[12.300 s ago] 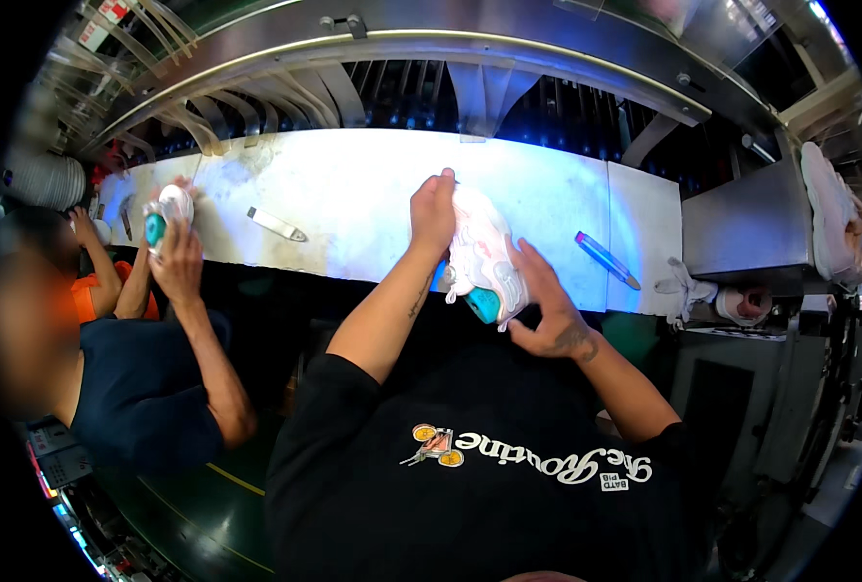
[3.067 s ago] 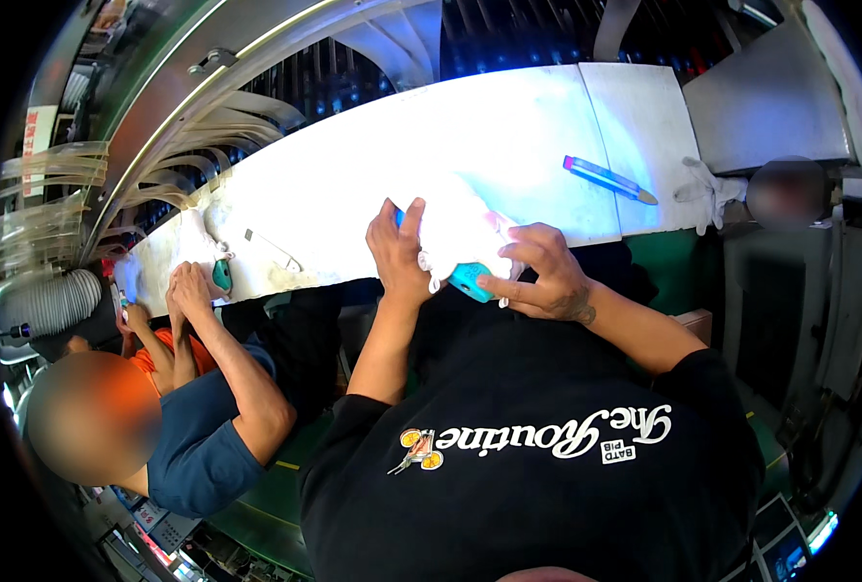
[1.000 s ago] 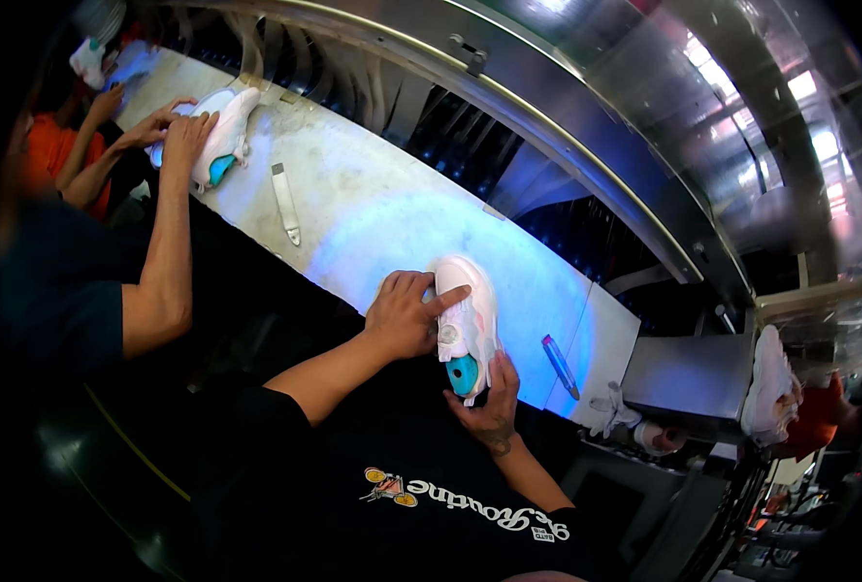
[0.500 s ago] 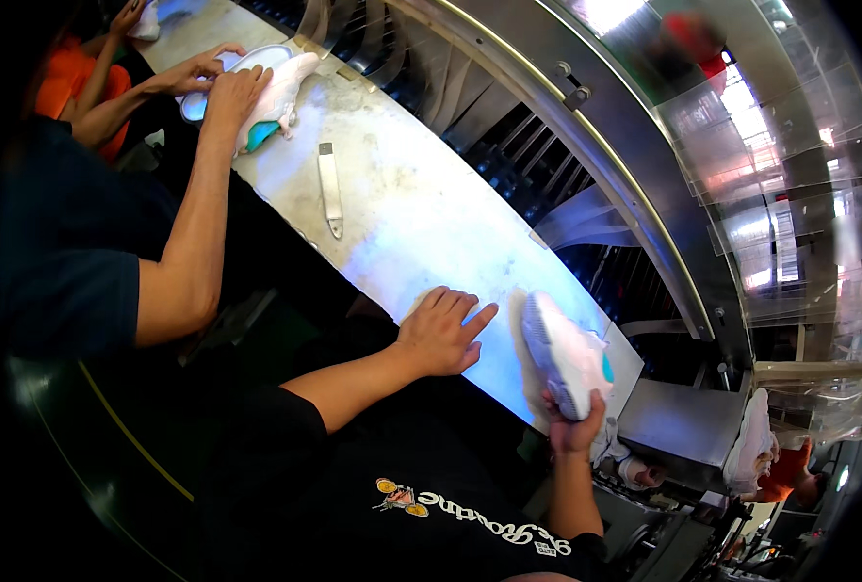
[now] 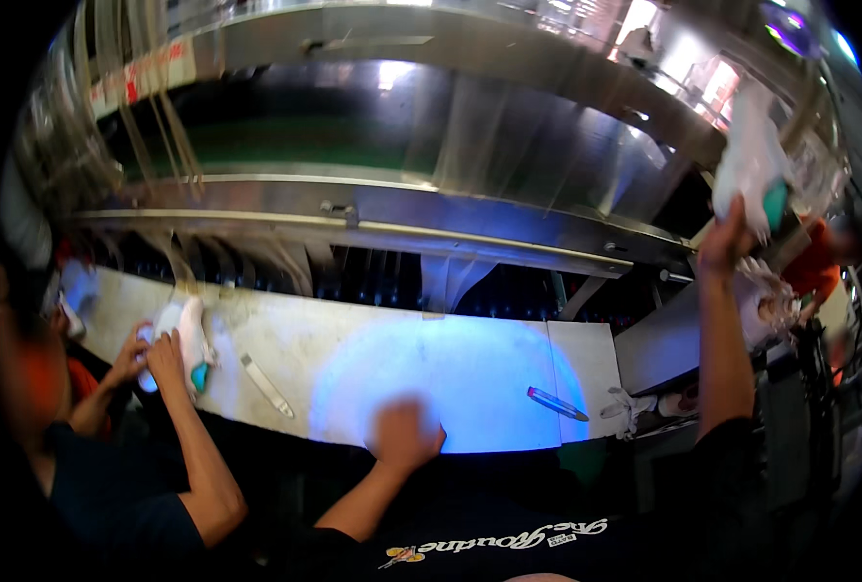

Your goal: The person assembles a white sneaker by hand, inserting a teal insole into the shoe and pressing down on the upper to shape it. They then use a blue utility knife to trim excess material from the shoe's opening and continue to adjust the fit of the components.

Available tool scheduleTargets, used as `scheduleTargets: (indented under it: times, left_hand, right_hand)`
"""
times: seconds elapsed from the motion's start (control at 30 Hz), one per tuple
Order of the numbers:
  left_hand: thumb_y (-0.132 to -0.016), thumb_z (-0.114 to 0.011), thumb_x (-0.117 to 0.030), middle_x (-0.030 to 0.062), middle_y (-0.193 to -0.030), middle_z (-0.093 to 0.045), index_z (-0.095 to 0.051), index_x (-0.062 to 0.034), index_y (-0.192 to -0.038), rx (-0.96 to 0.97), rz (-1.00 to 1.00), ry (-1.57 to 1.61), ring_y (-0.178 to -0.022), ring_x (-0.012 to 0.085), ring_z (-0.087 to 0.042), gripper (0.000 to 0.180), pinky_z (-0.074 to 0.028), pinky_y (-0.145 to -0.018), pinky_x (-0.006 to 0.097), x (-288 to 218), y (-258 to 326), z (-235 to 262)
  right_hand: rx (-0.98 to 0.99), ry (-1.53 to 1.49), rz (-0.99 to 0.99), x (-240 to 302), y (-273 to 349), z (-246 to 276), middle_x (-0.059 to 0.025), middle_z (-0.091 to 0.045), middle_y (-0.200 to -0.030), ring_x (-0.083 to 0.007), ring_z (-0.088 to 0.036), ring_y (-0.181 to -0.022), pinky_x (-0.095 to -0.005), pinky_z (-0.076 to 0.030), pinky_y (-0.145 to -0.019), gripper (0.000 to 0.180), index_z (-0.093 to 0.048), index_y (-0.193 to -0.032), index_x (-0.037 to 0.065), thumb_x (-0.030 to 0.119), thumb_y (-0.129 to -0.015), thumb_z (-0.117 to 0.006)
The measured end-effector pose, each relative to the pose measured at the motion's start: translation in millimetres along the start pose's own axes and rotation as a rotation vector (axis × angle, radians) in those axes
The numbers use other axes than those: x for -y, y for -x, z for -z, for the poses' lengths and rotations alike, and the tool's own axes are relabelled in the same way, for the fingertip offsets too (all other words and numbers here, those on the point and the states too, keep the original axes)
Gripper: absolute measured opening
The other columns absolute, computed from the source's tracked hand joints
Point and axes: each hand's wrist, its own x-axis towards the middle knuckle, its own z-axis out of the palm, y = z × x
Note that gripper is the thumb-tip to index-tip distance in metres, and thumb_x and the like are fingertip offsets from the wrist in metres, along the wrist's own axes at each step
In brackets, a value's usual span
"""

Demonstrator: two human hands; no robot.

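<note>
Raised at the far right, my right hand (image 5: 725, 238) is closed on a white shoe (image 5: 751, 160) with a teal patch. It grips the shoe's lower end, high above the work table (image 5: 489, 378). My left hand (image 5: 406, 432) hovers by the table's front edge, smeared by motion, so its fingers cannot be made out. A pen (image 5: 557, 403) with a pink end lies to the right of that hand, in the blue-violet light. Further left on the tabletop rests a flat pale tool (image 5: 268, 385).
On the left, a co-worker's hands (image 5: 159, 359) work on another white shoe (image 5: 194, 339). A metal machine with a long rail (image 5: 392, 228) and hanging plastic strips runs behind the table. More shoes (image 5: 761, 301) stand at right, near a person in orange (image 5: 814, 262).
My right hand has lifted the shoe from over the table to the upper right. The pen now shows on the table. My view has turned, and my left hand is blurred.
</note>
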Motion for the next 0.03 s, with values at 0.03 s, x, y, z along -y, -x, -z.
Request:
scheduleTargets:
  times: [0.03]
  left_hand:
    - [-0.085, -0.081, -0.031, 0.0205, -0.110, -0.068, -0.069, -0.0038, -0.114, 0.014, 0.003, -0.014, -0.099, 0.0391, -0.065, 0.042, -0.051, -0.089, 0.054, -1.0, -3.8, 3.5]
  right_hand:
    - [-0.034, -0.001, 0.001, 1.0, 0.7, 9.8, -0.0168, -0.055, -0.160, -0.0302, -0.066, -0.129, -0.0395, -0.056, -0.106, 0.066, -0.047, -0.161, 0.001, 0.040, -0.110, -0.064]
